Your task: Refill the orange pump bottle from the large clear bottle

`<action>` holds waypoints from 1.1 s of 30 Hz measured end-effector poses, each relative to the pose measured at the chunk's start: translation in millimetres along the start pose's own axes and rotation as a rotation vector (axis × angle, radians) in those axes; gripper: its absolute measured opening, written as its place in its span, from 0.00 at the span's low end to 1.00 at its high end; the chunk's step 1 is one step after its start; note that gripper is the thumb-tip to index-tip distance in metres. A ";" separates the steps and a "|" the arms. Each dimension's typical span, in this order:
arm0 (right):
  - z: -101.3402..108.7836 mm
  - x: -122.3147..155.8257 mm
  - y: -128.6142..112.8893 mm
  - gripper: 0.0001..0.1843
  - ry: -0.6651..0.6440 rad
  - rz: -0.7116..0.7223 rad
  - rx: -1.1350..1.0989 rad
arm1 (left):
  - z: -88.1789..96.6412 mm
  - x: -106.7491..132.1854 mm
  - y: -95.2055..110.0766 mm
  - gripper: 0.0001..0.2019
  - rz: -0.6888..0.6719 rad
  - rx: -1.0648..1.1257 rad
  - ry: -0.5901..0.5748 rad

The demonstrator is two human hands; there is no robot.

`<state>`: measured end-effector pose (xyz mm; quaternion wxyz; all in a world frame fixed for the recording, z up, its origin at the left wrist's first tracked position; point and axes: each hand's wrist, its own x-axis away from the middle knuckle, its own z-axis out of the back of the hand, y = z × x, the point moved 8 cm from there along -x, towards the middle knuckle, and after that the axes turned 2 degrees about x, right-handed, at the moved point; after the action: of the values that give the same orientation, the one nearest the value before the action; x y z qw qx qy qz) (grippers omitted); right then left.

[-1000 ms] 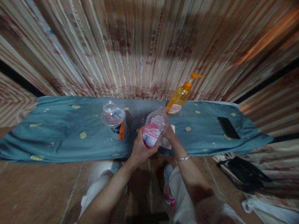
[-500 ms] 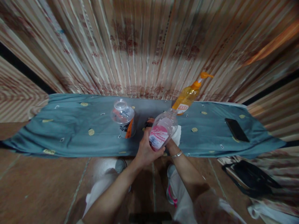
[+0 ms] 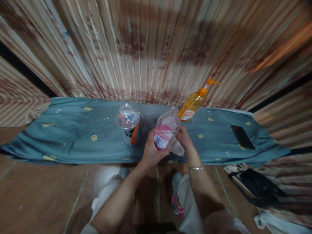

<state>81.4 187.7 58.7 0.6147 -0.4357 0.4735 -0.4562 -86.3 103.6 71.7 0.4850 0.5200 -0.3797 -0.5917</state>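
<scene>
A clear bottle with a pink and white label [image 3: 163, 135] is tilted, its open neck leaning up and to the right. My left hand [image 3: 153, 149] is closed around its lower part. Behind the bottle's right side is my right hand [image 3: 183, 137], its fingers bent and partly hidden by the plastic. It holds a white tissue [image 3: 178, 149], which hangs below the hand against the bottle. Just past the bottle's neck stands a pump bottle of yellow liquid [image 3: 191, 105] with an orange pump. To the left, a clear open-necked container with an orange and black label [image 3: 130, 130] stands upright.
A teal patterned cloth [image 3: 73, 130] covers the long narrow table. A black phone [image 3: 242, 137] lies toward its right end. Behind hangs a striped curtain [image 3: 146, 58]. On the floor at the right is a black bag [image 3: 255, 187].
My right hand has moved from beneath the bottle up and out to its right side, taking the white tissue along. The bottle, still in my left hand, has shifted slightly left.
</scene>
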 end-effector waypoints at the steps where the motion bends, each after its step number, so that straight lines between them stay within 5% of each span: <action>1: 8.1 3.2 -1.7 0.26 0.025 -0.034 -0.044 | -0.6 -2.0 -0.2 0.39 -0.001 0.007 0.008; 5: 20.6 22.3 -10.2 0.33 -0.012 -0.191 -0.244 | -3.3 -9.4 1.6 0.38 -0.042 0.008 0.031; 11: -9.6 43.7 -35.0 0.39 -0.239 -0.144 -0.212 | -15.1 -17.3 -1.3 0.38 -0.121 0.027 0.036; 17: -15.7 52.5 -28.1 0.30 -0.036 -0.153 -0.186 | -28.1 -18.8 -0.2 0.37 -0.212 -0.061 0.017; 23: 12.9 50.5 -22.5 0.27 0.076 -0.129 -0.180 | -33.2 -9.9 -0.6 0.54 -0.287 -0.089 -0.022; 33: 64.3 31.6 -20.8 0.31 0.275 -0.037 0.004 | -1.5 -10.9 5.8 0.32 -0.186 0.047 0.084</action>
<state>145.6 159.4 84.1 0.5363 -0.3767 0.5443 -0.5237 -83.9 112.9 79.6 0.4312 0.5887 -0.3230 -0.6026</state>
